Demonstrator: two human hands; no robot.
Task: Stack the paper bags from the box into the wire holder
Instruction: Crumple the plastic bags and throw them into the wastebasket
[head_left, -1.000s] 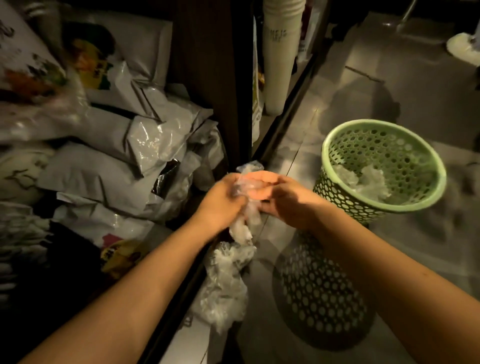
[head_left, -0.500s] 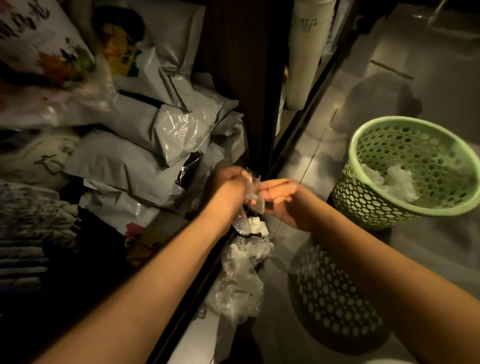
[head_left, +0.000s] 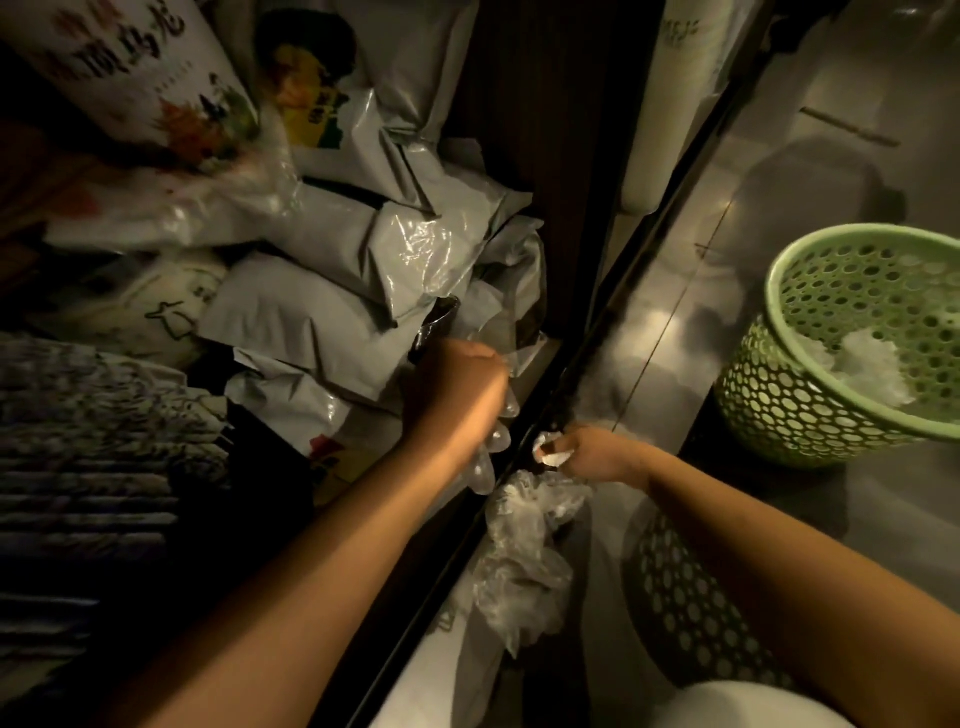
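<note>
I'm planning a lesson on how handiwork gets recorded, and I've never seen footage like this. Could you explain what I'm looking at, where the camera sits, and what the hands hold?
There is no machine here. A person works bare-handed, filmed by one camera worn on the head and looking down. The left hand grips thin clear plastic. The right hand pinches a crumpled white wad. More crumpled plastic hangs below them. Grey bags are piled on the left, and a green basket stands on the floor to the right.
</note>
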